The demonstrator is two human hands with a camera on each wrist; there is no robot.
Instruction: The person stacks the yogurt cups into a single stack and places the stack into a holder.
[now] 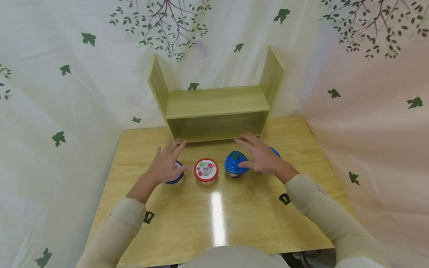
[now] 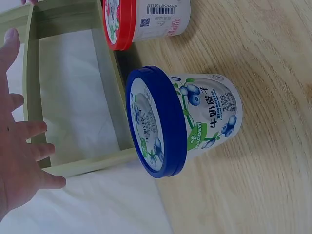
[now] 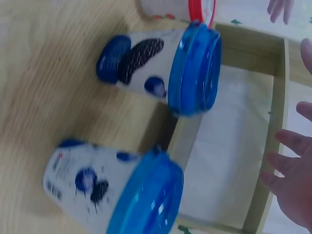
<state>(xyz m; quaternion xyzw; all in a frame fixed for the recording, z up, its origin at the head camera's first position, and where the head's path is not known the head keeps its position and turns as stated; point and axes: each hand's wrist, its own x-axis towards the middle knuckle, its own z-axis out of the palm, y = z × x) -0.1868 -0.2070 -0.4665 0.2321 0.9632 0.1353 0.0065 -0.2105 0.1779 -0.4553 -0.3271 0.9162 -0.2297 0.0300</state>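
My left hand [image 1: 163, 168] hovers with spread fingers over a tub with a dark blue lid [image 2: 158, 122], which has blueberries printed on its side. In the left wrist view the fingers are apart from that tub. A red-lidded tub [image 1: 206, 170] with a strawberry print stands between my hands. Over two cups with bright blue lids, my right hand [image 1: 263, 156] is held with its fingers extended, gripping nothing. One blue-lidded cup [image 1: 233, 163] is partly covered by the thumb; the other cup [image 3: 117, 190] is mostly hidden under the hand in the head view.
Behind the row of containers stands a greenish wooden shelf unit [image 1: 218, 102] with two upright side panels. The wooden table [image 1: 187, 223] carries everything. White cloth [image 1: 83, 93] with leaf prints hangs at the back and sides.
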